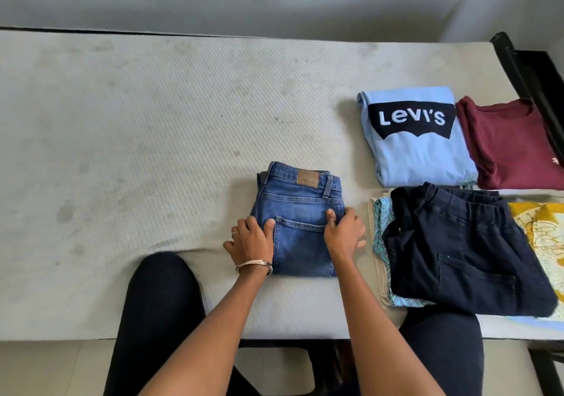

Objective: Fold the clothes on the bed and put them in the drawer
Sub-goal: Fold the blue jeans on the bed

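Flanking the folded jeans [300, 218] near the bed's [137, 121] front edge, both hands are set at the bundle's sides, likely to square it or to gather it for lifting. The left hand [248, 241] is laid against the left edge, thumb on the denim, fingers spread and fairly straight on the mattress. The right hand [343, 232] is curled at the right edge, thumb on top; whether the fingers are tucked beneath cannot be told. The jeans are kept compact, waistband away, back pocket up. To the right, folded pieces are laid in a tidy group, judged as staged for the drawer: a blue tee [418, 139], a maroon top [512, 145], dark trousers [464, 249] over a patterned cloth [381, 231], a yellow cloth [543, 231] at the far right. No drawer is in view.
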`<state>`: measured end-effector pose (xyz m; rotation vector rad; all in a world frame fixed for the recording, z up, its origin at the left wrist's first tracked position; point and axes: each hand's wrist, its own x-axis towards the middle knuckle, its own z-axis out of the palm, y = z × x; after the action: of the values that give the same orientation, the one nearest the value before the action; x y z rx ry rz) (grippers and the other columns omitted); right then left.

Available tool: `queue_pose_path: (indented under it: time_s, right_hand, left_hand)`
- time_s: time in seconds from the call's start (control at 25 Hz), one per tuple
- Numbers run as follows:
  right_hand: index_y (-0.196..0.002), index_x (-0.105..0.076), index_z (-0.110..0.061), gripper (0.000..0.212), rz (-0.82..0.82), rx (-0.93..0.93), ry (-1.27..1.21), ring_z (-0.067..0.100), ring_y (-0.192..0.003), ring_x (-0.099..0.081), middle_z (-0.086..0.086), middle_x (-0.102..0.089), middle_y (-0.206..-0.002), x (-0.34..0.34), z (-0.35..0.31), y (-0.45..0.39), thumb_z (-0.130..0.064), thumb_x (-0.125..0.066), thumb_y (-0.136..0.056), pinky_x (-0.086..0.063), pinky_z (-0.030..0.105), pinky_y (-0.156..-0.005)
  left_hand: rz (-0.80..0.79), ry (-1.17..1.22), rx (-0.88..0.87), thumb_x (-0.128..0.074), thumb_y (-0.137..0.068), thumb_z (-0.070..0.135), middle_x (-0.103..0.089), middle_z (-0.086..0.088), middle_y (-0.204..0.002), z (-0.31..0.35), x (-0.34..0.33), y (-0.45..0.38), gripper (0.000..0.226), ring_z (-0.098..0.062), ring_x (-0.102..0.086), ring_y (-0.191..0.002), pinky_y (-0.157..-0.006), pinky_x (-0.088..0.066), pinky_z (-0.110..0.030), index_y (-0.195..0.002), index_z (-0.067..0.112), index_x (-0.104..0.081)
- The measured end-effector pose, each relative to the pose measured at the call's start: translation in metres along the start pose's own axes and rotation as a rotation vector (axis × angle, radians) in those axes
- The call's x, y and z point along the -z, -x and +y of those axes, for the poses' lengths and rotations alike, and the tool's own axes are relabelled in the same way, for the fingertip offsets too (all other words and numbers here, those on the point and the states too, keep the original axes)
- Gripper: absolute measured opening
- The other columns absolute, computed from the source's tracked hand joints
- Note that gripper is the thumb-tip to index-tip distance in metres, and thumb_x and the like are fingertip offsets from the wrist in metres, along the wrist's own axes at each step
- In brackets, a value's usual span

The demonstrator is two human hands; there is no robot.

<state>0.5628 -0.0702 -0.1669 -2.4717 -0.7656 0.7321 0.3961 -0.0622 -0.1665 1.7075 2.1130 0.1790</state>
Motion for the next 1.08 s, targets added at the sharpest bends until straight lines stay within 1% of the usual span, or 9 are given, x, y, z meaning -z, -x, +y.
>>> queue_pose_path:
  time_s: [0.12,0.2,0.32,0.44,0.6,0.76,0.84,0.96,1.08]
  right_hand:
    - [-0.106,-0.046,-0.005,0.031,-0.011,0.130,-0.041,0.041,-0.100,-0.055,0.022,-0.059,-0.108,0.000,-0.003,-0.008,-0.035,-0.041,-0.103,-0.045,0.049,-0.081]
    - [-0.104,-0.039,-0.010,0.035,-0.061,0.127,0.022,0.040,-0.090,-0.059,0.022,-0.062,-0.102,0.001,0.002,-0.013,-0.044,-0.031,-0.104,-0.047,0.047,-0.071]
    - [-0.104,-0.036,-0.014,0.042,-0.119,0.085,0.148,0.039,-0.088,-0.060,0.021,-0.063,-0.102,-0.002,0.011,-0.013,-0.054,-0.022,-0.103,-0.047,0.047,-0.071]
    - [-0.106,-0.038,-0.015,0.045,-0.100,0.072,0.185,0.038,-0.088,-0.060,0.018,-0.063,-0.101,-0.006,0.018,-0.012,-0.056,-0.022,-0.102,-0.044,0.044,-0.070]
    - [-0.121,-0.049,-0.009,0.055,0.054,0.115,-0.068,0.036,-0.099,-0.059,0.016,-0.061,-0.109,-0.007,0.030,-0.020,-0.058,-0.039,-0.097,-0.045,0.041,-0.080]
    - [-0.125,-0.048,-0.004,0.072,-0.088,0.074,0.055,0.037,-0.108,-0.057,0.017,-0.060,-0.119,-0.018,0.025,-0.022,-0.068,-0.041,-0.092,-0.047,0.048,-0.092]
    - [-0.112,-0.052,-0.007,0.073,-0.212,-0.057,-0.061,0.032,-0.103,-0.060,0.010,-0.064,-0.110,-0.014,0.015,-0.026,-0.074,-0.051,-0.083,-0.047,0.052,-0.094]
    - [-0.091,-0.062,-0.010,0.064,-0.410,-0.242,-0.416,0.028,-0.094,-0.066,0.010,-0.070,-0.100,0.002,0.005,-0.033,-0.071,-0.069,-0.074,-0.054,0.050,-0.090]
    - [-0.092,-0.064,-0.012,0.066,-0.405,-0.146,-0.469,0.028,-0.098,-0.066,0.010,-0.069,-0.105,0.030,-0.003,-0.032,-0.075,-0.061,-0.075,-0.054,0.050,-0.091]
  left_hand:
    - [0.043,0.052,0.005,-0.034,-0.095,0.045,-0.061,-0.011,-0.076,0.011,0.006,-0.007,0.046,-0.033,-0.060,-0.073,-0.059,-0.043,-0.038,-0.077,0.010,-0.058]
    - [0.074,0.139,-0.032,-0.030,-0.101,0.043,-0.064,-0.016,-0.078,0.007,0.007,-0.012,0.048,-0.039,-0.063,-0.071,-0.054,-0.041,-0.038,-0.086,0.005,-0.057]
    - [0.020,0.221,0.059,-0.031,-0.102,0.041,-0.065,-0.029,-0.093,-0.008,0.000,-0.024,0.042,-0.048,-0.061,-0.087,-0.063,-0.043,-0.044,-0.108,0.005,-0.052]
    - [-0.027,0.126,0.130,-0.028,-0.101,0.047,-0.064,-0.027,-0.095,-0.011,-0.002,-0.034,0.045,-0.046,-0.061,-0.091,-0.065,-0.043,-0.041,-0.109,0.011,-0.053]
    - [0.123,0.109,0.063,-0.033,-0.095,0.056,-0.056,-0.020,-0.112,-0.011,-0.006,-0.042,0.055,-0.042,-0.054,-0.104,-0.070,-0.045,-0.044,-0.111,0.012,-0.059]
    - [-0.288,0.331,0.136,-0.050,-0.086,0.065,-0.040,-0.016,-0.141,-0.012,-0.004,-0.059,0.077,-0.036,-0.043,-0.126,-0.105,-0.036,-0.046,-0.145,0.016,-0.037]
    - [-0.402,0.376,0.178,-0.057,-0.080,0.069,-0.050,-0.016,-0.135,-0.006,0.002,-0.067,0.084,-0.035,-0.051,-0.120,-0.103,-0.041,-0.042,-0.138,0.011,-0.043]
    - [-0.378,0.548,0.301,-0.055,-0.078,0.074,-0.067,-0.014,-0.105,0.005,0.013,-0.065,0.069,-0.032,-0.062,-0.095,-0.088,-0.050,-0.039,-0.097,0.008,-0.064]
    - [-0.290,0.697,0.325,-0.050,-0.084,0.069,-0.062,-0.007,-0.081,0.025,0.027,-0.044,0.056,-0.026,-0.056,-0.074,-0.068,-0.042,-0.033,-0.075,0.015,-0.059]
